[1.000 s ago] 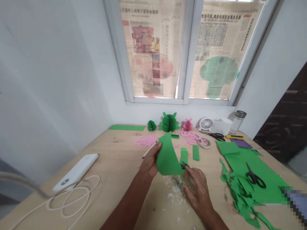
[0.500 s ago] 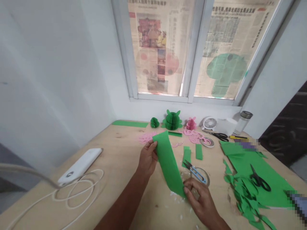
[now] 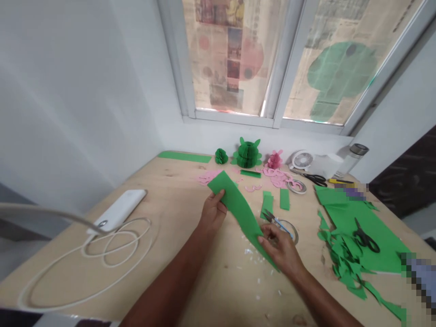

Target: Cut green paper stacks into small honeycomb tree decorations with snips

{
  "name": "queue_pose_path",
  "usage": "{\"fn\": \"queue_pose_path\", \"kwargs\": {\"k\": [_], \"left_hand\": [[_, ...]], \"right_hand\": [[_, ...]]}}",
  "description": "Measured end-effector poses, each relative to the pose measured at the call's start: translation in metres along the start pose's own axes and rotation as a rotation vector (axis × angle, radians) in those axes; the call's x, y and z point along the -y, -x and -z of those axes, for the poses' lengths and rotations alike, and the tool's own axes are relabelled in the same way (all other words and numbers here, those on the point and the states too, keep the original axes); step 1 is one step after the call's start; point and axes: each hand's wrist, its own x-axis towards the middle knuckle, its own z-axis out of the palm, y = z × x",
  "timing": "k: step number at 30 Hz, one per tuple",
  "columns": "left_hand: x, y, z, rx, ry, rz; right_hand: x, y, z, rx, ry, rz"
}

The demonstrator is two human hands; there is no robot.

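Note:
Between my hands stretches a green paper strip (image 3: pixel 242 213), slanting from upper left to lower right above the table. My left hand (image 3: pixel 214 209) pinches its upper part, thumb on the front face. Lower down, my right hand (image 3: pixel 279 245) grips the strip's right edge between thumb and fingers. Just beyond my right hand lie blue-handled thread snips (image 3: pixel 277 221) and a roll of tape (image 3: pixel 293 229), partly covered by that hand. Two smaller green paper pieces (image 3: pixel 284 199) are behind them. Tiny white scraps (image 3: pixel 250 251) dot the wood below the strip.
Along the wall stand green paper figures (image 3: pixel 248 154), a pink one (image 3: pixel 275 160), a small fan (image 3: pixel 302 160) and a glass bottle (image 3: pixel 354 159). At right, black scissors (image 3: pixel 366 238) lie on green sheets (image 3: pixel 384 245) beside cuttings. A white power bank (image 3: pixel 119 210) and cable (image 3: pixel 102 299) occupy the left.
Both hands keep hold of the strip. My right hand has slid up along its edge, so the lower end sticks out past it. The camera view has tilted downward.

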Motion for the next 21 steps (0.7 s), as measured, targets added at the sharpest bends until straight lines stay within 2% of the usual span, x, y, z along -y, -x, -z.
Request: {"fn": "queue_pose_path", "kwargs": {"k": [3,7,10,15,18,21], "left_hand": [[-0.007,-0.003,0.005,-0.061,-0.016,-0.041],[-0.012,-0.002,0.01,-0.119,-0.011,-0.08],[-0.003,0.003,0.008,-0.066,-0.063,-0.008],[0.022,0.019,-0.001,0.049,-0.168,0.154],[0.027,0.021,-0.002,0.016,-0.201,0.103],[0.022,0.017,0.0,-0.024,-0.199,0.03]], "right_hand": [[-0.003,-0.004,-0.002,0.088,0.037,-0.021],[-0.01,-0.007,-0.003,0.035,-0.056,-0.118],[-0.013,-0.009,-0.001,-0.007,-0.162,-0.163],[-0.016,-0.011,0.003,-0.001,-0.206,-0.183],[-0.018,-0.011,0.002,-0.017,-0.226,-0.191],[-0.022,-0.009,0.001,-0.041,-0.214,-0.199]]}}
